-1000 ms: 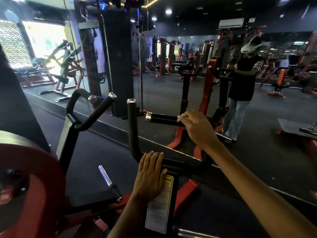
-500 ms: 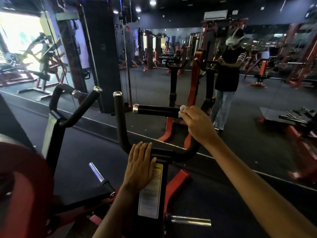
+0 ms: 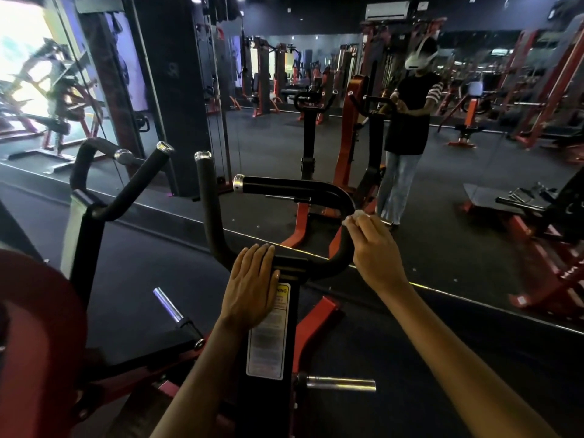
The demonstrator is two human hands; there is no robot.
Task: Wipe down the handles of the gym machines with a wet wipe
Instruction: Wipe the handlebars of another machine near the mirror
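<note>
A black padded handle [image 3: 294, 188] with a chrome end cap curves from the upper middle down to the machine's black post [image 3: 268, 336]. My right hand [image 3: 374, 248] grips the handle's right bend with a white wet wipe [image 3: 358, 214] showing at the fingertips. My left hand [image 3: 252, 279] rests flat with straight fingers on top of the post, beside the warning label. A second upright handle [image 3: 207, 197] rises to the left of my left hand. Another black handle pair [image 3: 126, 188] stands further left.
A wall mirror ahead reflects a person [image 3: 407, 128] and more machines. A red weight plate [image 3: 41, 336] fills the lower left. Chrome pegs [image 3: 341, 384] stick out of the machine at lower right and at left. Red and black equipment [image 3: 543, 222] stands at right.
My right hand has slid with the wipe from the handle's straight bar rightward and down round its bend. My left hand stays on the post. The view has shifted left.
</note>
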